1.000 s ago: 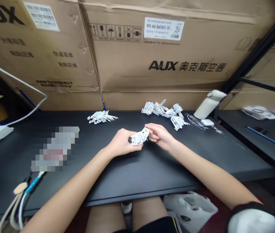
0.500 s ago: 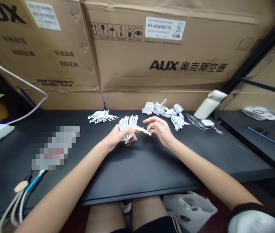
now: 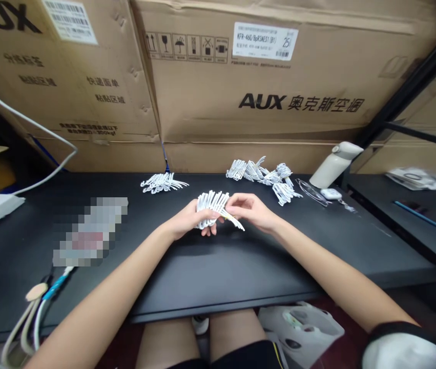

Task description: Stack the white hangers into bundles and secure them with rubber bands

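A pixelated patch (image 3: 90,231) hides whatever lies on the left of the black table (image 3: 221,277). The white items are too small to identify surely; they look like small plastic hooks or clips. The left hand (image 3: 189,221) is closed around a fanned bundle of white clips (image 3: 210,206), held just above the table's middle. The right hand (image 3: 252,211) pinches the bundle's right end, fingers narrow. A smaller white bundle (image 3: 163,182) lies behind, a loose pile of white clips (image 3: 264,177) further right, near a tilted white bottle (image 3: 335,165). Cardboard boxes (image 3: 264,87) wall the back. A white bag (image 3: 302,330) under the table is partly cut off.
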Demonstrator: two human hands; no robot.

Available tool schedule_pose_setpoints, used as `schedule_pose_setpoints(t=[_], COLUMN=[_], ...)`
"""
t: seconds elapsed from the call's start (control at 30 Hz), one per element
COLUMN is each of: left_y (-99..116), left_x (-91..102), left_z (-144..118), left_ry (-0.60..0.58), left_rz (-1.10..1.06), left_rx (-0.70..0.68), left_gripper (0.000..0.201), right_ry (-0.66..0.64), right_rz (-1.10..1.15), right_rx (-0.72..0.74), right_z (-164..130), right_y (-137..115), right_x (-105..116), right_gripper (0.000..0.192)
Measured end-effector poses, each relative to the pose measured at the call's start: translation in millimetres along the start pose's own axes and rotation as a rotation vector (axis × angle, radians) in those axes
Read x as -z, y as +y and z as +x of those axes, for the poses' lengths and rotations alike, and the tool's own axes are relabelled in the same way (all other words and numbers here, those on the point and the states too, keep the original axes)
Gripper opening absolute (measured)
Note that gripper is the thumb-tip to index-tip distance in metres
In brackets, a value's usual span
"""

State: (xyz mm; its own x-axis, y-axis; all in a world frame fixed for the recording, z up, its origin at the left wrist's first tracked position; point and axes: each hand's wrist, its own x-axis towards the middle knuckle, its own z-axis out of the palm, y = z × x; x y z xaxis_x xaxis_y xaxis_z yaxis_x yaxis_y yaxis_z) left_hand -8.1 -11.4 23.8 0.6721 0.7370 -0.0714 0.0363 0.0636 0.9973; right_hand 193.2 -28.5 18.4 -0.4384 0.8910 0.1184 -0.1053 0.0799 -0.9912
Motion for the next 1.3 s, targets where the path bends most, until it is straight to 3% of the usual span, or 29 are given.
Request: schedule_pose_setpoints(t=[0.2, 0.37, 0.67, 0.83, 0.93, 1.07, 1.3], left_y=[-2, -5, -5, -4, -2, -4, -9], left_x=[3.5, 3.9, 4.6, 10.7, 13.0, 9.4, 4.0], left_z=[1, 4, 6, 6, 6, 7, 9], left_ry=[0.043, 0.156, 0.265, 0.382, 0.429, 0.416, 0.344], left_rz=[-0.009, 0.039, 0.048, -0.033, -0.067, -0.004, 0.073], left_rx=[-0.047, -0.026, -0.074, -0.102, -0.12, -0.077, -0.087], left_gripper=[0.022, 0.02, 0.025, 0.042, 0.046, 0.037, 0.019], right_ry=[-0.037, -0.098, -0.036, -0.04, -0.006, 0.062, 0.159], right_rz=[0.012, 0.057, -0.017, -0.153, -0.137, -0.016, -0.045], right_rx=[-0.019, -0.037, -0.062, -0.147, -0.148, -0.134, -0.039], right_z=[0, 2, 3, 3, 3, 3, 4], right_y=[-1, 3, 5, 10, 13, 10, 11], right_x=[2, 9, 6, 0, -3, -8, -10], right_gripper=[0.024, 0.032, 0.029, 0.02, 0.027, 0.043, 0.027])
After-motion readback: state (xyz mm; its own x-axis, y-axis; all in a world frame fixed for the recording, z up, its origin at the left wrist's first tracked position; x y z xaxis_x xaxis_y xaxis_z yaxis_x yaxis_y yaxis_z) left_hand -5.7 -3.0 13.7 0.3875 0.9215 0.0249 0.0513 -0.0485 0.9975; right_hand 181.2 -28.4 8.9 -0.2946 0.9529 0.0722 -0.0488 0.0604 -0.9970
